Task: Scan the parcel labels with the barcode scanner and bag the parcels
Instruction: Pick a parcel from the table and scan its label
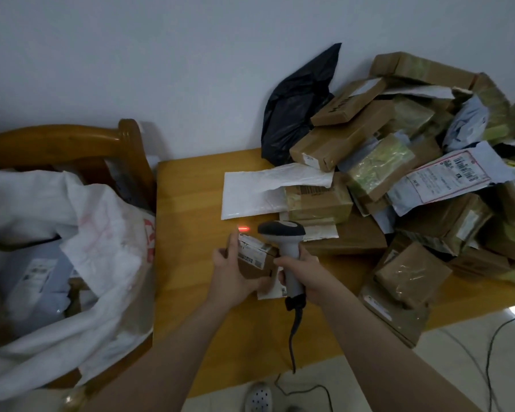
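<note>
My left hand [232,272] grips a small brown cardboard parcel [256,260] with a white barcode label, held just above the wooden table [191,233]. My right hand [304,272] grips the grey handle of the barcode scanner [283,233], whose dark head points left over the parcel. A short red scan line [243,228] glows on the table just past the parcel's far edge. A large white woven bag [101,263] stands open at the left, with grey mailers inside.
A heap of brown boxes and mailers [399,173] fills the table's right half, with a black plastic bag [298,105] behind it. A white padded envelope [250,194] lies mid-table. A wooden chair [72,141] holds the bag. The scanner cable [293,337] hangs off the front edge.
</note>
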